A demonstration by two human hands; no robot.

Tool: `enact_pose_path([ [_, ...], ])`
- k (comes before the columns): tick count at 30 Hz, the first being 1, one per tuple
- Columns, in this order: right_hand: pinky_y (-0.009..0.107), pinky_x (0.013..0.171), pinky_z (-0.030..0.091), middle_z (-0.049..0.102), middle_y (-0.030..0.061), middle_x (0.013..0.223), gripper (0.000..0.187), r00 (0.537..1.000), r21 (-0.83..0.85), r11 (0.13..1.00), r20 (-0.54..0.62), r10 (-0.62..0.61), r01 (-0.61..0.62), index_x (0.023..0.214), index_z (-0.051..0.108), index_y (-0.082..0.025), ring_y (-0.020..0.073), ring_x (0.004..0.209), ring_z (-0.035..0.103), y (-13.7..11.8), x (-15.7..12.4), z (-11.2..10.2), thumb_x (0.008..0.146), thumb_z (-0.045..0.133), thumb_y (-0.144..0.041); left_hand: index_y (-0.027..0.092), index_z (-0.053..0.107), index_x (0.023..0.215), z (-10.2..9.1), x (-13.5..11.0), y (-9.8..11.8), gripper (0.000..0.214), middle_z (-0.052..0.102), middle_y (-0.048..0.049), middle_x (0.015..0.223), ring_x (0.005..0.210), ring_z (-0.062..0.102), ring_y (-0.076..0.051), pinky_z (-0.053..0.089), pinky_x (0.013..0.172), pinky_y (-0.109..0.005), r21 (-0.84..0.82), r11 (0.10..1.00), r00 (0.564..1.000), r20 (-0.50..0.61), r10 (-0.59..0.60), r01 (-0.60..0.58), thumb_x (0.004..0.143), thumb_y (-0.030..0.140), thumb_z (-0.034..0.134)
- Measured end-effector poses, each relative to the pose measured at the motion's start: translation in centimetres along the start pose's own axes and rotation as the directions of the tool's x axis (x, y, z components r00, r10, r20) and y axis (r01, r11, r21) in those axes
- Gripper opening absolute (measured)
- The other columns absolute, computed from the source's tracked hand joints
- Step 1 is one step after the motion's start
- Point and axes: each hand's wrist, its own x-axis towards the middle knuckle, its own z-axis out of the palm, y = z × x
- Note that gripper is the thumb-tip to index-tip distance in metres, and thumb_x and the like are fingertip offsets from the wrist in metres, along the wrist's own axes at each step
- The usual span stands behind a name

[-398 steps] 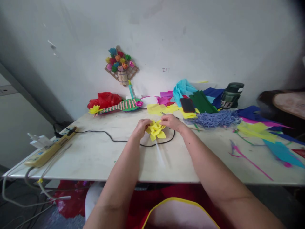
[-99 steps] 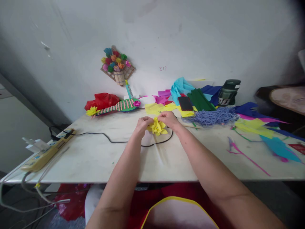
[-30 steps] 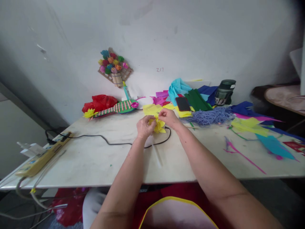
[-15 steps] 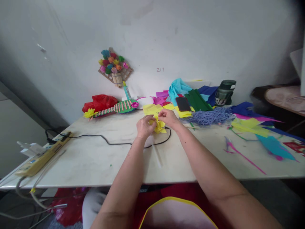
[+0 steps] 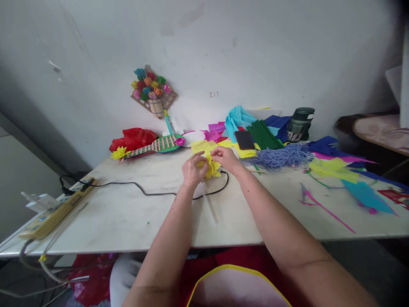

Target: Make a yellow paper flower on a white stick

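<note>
Between my hands is a yellow paper flower (image 5: 213,169) with spread petals, above the middle of the table. My left hand (image 5: 193,169) grips the flower's left side, thumb and fingers closed on it. Against the flower's upper edge, my right hand (image 5: 226,157) is closed in a pinch; whatever is between those fingertips is too small to make out. Just below the flower, a translucent stick (image 5: 210,209) points toward me, its far end partly hidden by my left hand. A black cord (image 5: 228,184) loops around beside it.
A yellow power strip (image 5: 57,211) lies at the left. Behind my hands are a green paper guitar (image 5: 166,144), a phone (image 5: 244,140) and yellow paper (image 5: 204,146). Blue-purple strings (image 5: 279,157), a dark green bottle (image 5: 300,123) and a pink strip (image 5: 329,212) are at the right.
Both hands stay around the yellow flower with only slight finger movement. The whole view has shifted a little; nothing else has visibly moved.
</note>
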Motion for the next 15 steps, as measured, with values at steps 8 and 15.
enact_pose_path([
  [8,0.027,0.064,0.044,0.062,-0.0001,0.064,0.011,1.000,-0.002,1.000,-0.008,0.025,-0.025,0.068,0.061,-0.017,0.0135,0.063,0.057,-0.06,-0.03,-0.19,0.064,0.059,-0.027,0.022,0.066,0.076,-0.14,-0.06,0.17,0.012,0.066,-0.0011,0.114,0.085,0.065,-0.016,0.049,0.071,-0.025,0.030,0.999,0.999,0.025,0.043,-0.044,0.069,0.018,0.057],
  [15,0.024,0.055,0.035,0.052,-0.0028,0.051,0.022,1.000,-0.156,0.988,-0.019,0.015,-0.018,0.056,0.059,-0.015,0.0105,0.054,0.046,0.33,-0.02,-0.54,0.068,0.054,-0.034,0.021,0.065,0.075,0.03,-0.08,0.02,0.012,0.066,-0.0008,0.114,0.085,0.066,-0.015,0.051,0.070,-0.026,0.041,0.993,0.994,0.017,0.110,-0.111,0.068,0.017,0.057],
])
